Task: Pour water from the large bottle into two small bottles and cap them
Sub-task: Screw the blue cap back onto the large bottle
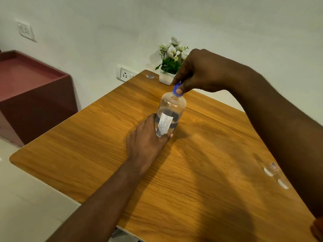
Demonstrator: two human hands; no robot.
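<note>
The wooden desk fills the lower view, and the left forearm reaches across it from the near edge. At the right side, close under the right forearm, two small bottles of clear plastic show as a blur. One carries a small red-edged label whose writing cannot be read, and whether they stand or lie cannot be told.

Near the middle of the desk the left hand grips the lower part of the bottle, its fingers curled round the base. The bottle stands upright on the desk and is clear, with water up to about half its height. A white label runs down its side, covered in lines of small dark print too fine to read; no brand can be made out.

Above it the right hand comes down from the right, and its fingers pinch the blue cap on the bottle's neck.

Behind that, at the far edge of the desk, a white pot holds a plant with white flowers. A wall socket sits just beyond the desk, and a dark red cabinet stands to the left.
</note>
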